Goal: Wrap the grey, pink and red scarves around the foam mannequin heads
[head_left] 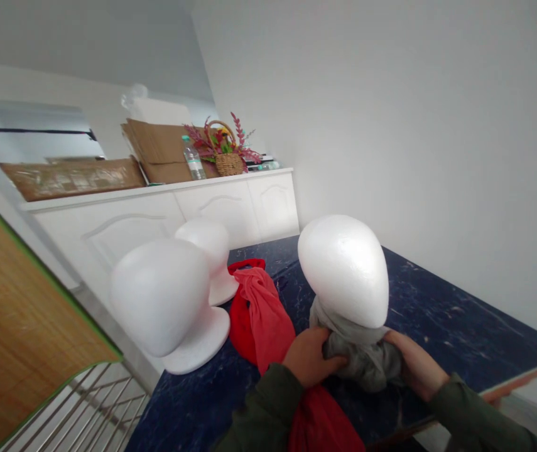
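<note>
A white foam mannequin head (343, 267) stands upright on the dark blue marbled table (442, 314), with a grey scarf (367, 361) bunched and wrapped around its neck. On the left side of the neck, my left hand (313, 358) pinches the grey cloth between thumb and fingers. My right hand (416, 364) grips the same scarf from the right, its fingertips partly hidden behind the fabric. Beside my left hand lies a coral-red cloth (265, 307) over a brighter red one (241, 323). Below my left wrist hangs more red fabric (322, 424).
Two more white foam heads, a near one (162, 292) and a far one (206, 242), stand at the table's left. Behind is a white cabinet (230, 207) bearing cardboard (162, 150), a bottle (193, 160) and a flower basket (229, 164). A wooden board (23, 326) and wire rack (93, 408) flank the left.
</note>
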{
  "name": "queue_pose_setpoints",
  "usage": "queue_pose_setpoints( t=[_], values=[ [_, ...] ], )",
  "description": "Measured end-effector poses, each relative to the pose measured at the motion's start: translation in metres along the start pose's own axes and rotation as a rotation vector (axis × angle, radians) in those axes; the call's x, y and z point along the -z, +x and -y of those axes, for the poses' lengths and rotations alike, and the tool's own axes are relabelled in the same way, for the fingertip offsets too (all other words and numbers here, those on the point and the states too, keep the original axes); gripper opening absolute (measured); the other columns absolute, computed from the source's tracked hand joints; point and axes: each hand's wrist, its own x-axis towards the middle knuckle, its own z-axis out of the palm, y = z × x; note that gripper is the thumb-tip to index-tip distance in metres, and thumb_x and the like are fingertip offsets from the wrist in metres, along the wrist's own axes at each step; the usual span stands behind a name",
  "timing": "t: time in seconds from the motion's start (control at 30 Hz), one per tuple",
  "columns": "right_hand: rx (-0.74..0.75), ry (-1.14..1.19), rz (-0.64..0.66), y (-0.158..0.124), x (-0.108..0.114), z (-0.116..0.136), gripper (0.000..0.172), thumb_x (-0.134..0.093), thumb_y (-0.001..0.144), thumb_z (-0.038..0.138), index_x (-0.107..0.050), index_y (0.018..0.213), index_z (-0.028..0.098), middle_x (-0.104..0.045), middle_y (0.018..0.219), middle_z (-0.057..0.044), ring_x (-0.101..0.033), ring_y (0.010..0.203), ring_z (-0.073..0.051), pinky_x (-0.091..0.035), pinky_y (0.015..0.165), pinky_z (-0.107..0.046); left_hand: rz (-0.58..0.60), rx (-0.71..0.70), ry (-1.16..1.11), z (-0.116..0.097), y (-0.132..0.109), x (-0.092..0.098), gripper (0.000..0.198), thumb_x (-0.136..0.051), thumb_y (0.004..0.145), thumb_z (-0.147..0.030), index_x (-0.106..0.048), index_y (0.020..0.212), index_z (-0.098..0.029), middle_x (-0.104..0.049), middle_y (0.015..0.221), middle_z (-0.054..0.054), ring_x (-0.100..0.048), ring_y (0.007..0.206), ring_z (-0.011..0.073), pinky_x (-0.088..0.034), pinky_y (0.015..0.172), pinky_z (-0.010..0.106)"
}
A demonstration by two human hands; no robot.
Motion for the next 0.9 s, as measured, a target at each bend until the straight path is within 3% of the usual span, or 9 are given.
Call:
queue_pose_setpoints(
  t=[0.13, 0.27, 0.37, 0.43, 0.5, 0.6, 0.7, 0.77, 0.9],
  values=[
    [-0.039, 0.127, 0.113, -0.004, -0.002, 0.0, 0.025, -0.055, 0.062, 0.028, -0.059, 0.084, 0.016, -0.064, 0.074, -0.003, -0.057, 0.065, -0.016, -0.043, 0.064, -0.028, 0.04, 0.067, -0.253, -0.001, 0.005, -0.001, 0.022, -0.058, 0.068, -0.025, -0.063, 0.089, -0.021, -0.06, 0.088, 0.004, -0.05, 0.087, 0.022, -0.034, 0.08, 0.029],
    [-0.031, -0.011, 0.043, 0.001, 0.005, 0.002, 0.017, -0.055, 0.057, 0.021, -0.054, 0.073, 0.015, -0.057, 0.061, 0.002, -0.049, 0.053, -0.011, -0.038, 0.052, -0.022, -0.013, 0.295, -0.692, 0.001, 0.01, 0.002, 0.019, -0.059, 0.065, -0.023, -0.058, 0.083, -0.017, -0.058, 0.075, 0.001, -0.05, 0.069, 0.0153, -0.038, 0.064, 0.024],
    [0.064, -0.18, -0.033, 0.005, 0.009, 0.006, 0.011, -0.056, 0.06, 0.022, -0.047, 0.064, 0.017, -0.049, 0.053, 0.006, -0.042, 0.048, -0.008, -0.033, 0.047, -0.019, -0.093, 0.382, -0.869, 0.005, 0.012, 0.003, 0.017, -0.063, 0.06, -0.022, -0.052, 0.072, -0.016, -0.052, 0.062, -0.003, -0.046, 0.056, 0.01, -0.036, 0.056, 0.021],
    [0.1, -0.218, -0.077, 0.005, 0.009, 0.01, 0.014, -0.057, 0.063, 0.025, -0.046, 0.064, 0.017, -0.047, 0.053, 0.006, -0.041, 0.048, -0.008, -0.032, 0.045, -0.019, -0.132, 0.393, -0.934, 0.006, 0.013, 0.005, 0.02, -0.064, 0.059, -0.022, -0.048, 0.069, -0.016, -0.05, 0.059, -0.004, -0.045, 0.053, 0.0087, -0.035, 0.053, 0.019],
    [0.071, -0.147, -0.022, 0.002, 0.005, 0.013, 0.015, -0.058, 0.066, 0.029, -0.05, 0.07, 0.017, -0.052, 0.058, 0.004, -0.047, 0.053, -0.01, -0.037, 0.05, -0.02, -0.153, 0.396, -0.993, 0.007, 0.014, 0.007, 0.022, -0.065, 0.059, -0.024, -0.048, 0.071, -0.016, -0.051, 0.061, -0.004, -0.047, 0.054, 0.0092, -0.037, 0.054, 0.02],
    [-0.02, -0.029, 0.252, -0.002, -0.001, 0.017, 0.027, -0.058, 0.068, 0.038, -0.057, 0.083, 0.015, -0.061, 0.072, -0.002, -0.056, 0.067, -0.016, -0.044, 0.067, -0.028, -0.112, 0.401, -1.094, 0.007, 0.014, 0.011, 0.025, -0.065, 0.059, -0.023, -0.05, 0.077, -0.016, -0.054, 0.067, -0.002, -0.051, 0.061, 0.0114, -0.04, 0.059, 0.023],
    [-0.047, -0.089, 0.478, -0.002, -0.006, 0.014, 0.031, -0.064, 0.063, 0.035, -0.062, 0.086, 0.013, -0.064, 0.075, -0.004, -0.058, 0.071, -0.018, -0.044, 0.072, -0.031, -0.022, 0.393, -1.154, 0.007, 0.011, 0.016, 0.025, -0.065, 0.059, -0.019, -0.051, 0.08, -0.016, -0.057, 0.075, 0.001, -0.054, 0.069, 0.0146, -0.042, 0.067, 0.027],
    [-0.033, -0.088, 0.493, 0.0, -0.007, 0.009, 0.03, -0.064, 0.061, 0.027, -0.063, 0.087, 0.014, -0.064, 0.074, -0.003, -0.058, 0.069, -0.018, -0.045, 0.07, -0.031, 0.011, 0.391, -1.165, 0.008, 0.009, 0.02, 0.021, -0.064, 0.062, -0.021, -0.052, 0.079, -0.016, -0.057, 0.076, 0.002, -0.055, 0.072, 0.0164, -0.043, 0.071, 0.029],
    [0.04, 0.054, 0.325, 0.0, -0.007, 0.0, 0.035, -0.054, 0.059, 0.014, -0.062, 0.093, 0.016, -0.065, 0.076, -0.002, -0.058, 0.071, -0.017, -0.044, 0.071, -0.03, -0.064, 0.436, -1.089, 0.013, 0.008, 0.026, 0.021, -0.062, 0.065, -0.029, -0.054, 0.078, -0.016, -0.056, 0.071, 0.003, -0.056, 0.068, 0.0189, -0.045, 0.068, 0.033]
  ],
)
